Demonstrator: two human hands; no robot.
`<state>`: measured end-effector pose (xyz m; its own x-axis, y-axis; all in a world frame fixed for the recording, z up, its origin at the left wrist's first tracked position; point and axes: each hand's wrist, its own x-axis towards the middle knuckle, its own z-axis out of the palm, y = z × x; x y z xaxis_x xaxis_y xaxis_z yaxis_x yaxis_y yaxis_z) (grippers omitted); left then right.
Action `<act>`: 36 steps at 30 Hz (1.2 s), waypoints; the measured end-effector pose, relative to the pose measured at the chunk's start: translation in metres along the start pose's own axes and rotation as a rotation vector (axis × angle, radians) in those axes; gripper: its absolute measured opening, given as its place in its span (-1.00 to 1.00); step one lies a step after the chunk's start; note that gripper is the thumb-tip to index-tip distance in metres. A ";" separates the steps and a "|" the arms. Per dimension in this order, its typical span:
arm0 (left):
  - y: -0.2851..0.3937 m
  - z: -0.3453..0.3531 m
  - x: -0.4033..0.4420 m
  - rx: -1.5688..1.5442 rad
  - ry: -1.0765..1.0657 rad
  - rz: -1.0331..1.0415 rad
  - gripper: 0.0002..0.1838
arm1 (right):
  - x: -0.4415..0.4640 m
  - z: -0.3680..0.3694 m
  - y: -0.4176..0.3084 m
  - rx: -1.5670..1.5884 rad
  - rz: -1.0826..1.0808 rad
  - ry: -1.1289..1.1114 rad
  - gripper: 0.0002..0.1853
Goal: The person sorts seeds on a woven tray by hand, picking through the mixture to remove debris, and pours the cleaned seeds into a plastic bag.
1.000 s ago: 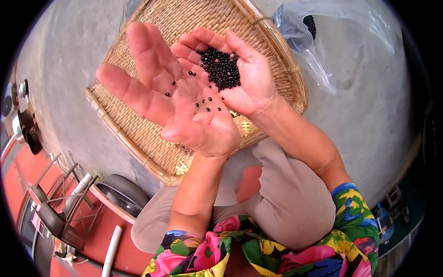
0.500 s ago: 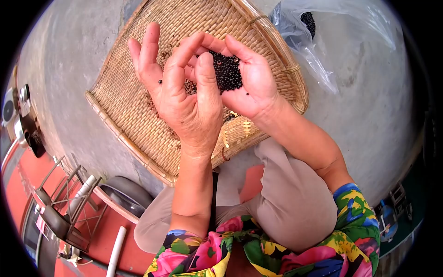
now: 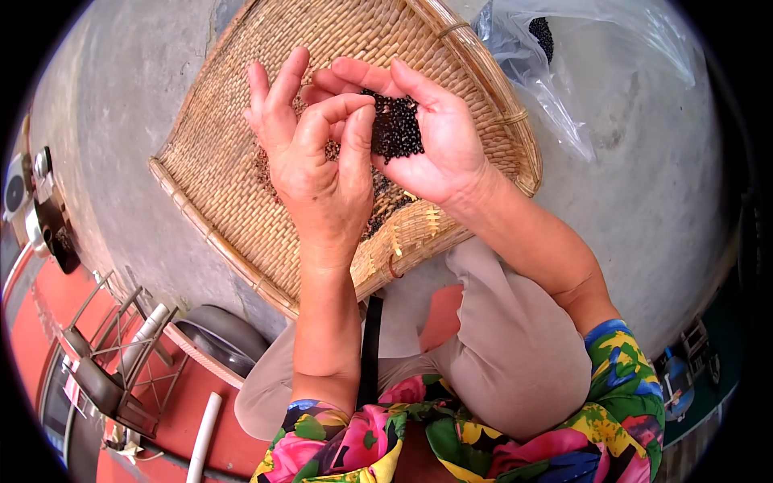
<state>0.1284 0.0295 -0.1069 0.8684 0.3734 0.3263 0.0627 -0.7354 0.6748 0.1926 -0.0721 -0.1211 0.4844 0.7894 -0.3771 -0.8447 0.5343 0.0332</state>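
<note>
My right hand [image 3: 443,145] is cupped palm up over the woven basket, holding a heap of small shiny black beans [image 3: 394,129]. At the heap's left edge, my left hand [image 3: 318,157] has its thumb and index fingertip pinched together, its other fingers raised. Whatever may be between those fingertips is too small to make out. Under both hands lies the shallow woven basket [image 3: 217,161]. Brown bits and more dark beans [image 3: 382,209] rest on its weave, partly hidden by my left hand and wrist.
A clear plastic bag [image 3: 564,72] with black beans inside lies on the concrete floor at upper right. My bent knee [image 3: 515,346] is close to the basket's near edge. At lower left are a metal-framed stool [image 3: 113,378], a dark basin [image 3: 221,342] and a white pipe [image 3: 204,439].
My left thumb and index fingertip have come together at the bean heap. The left hand has shifted slightly, uncovering more beans in the basket. My right hand stays nearly still.
</note>
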 end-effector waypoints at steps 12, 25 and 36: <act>0.010 0.001 0.000 0.184 -0.075 0.070 -0.80 | 0.001 -0.003 0.003 -0.001 -0.022 -0.024 -0.48; 0.009 0.003 -0.001 0.083 -0.077 0.081 -0.81 | 0.000 -0.001 0.005 0.017 0.013 0.000 -0.48; -0.010 -0.016 -0.004 -0.403 0.302 -0.422 -0.83 | -0.063 0.004 -0.031 0.182 0.126 -0.155 -0.49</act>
<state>0.1166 0.0439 -0.1042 0.6294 0.7690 0.1114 0.1275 -0.2437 0.9614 0.1891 -0.1374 -0.0943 0.4187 0.8826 -0.2137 -0.8526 0.4631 0.2420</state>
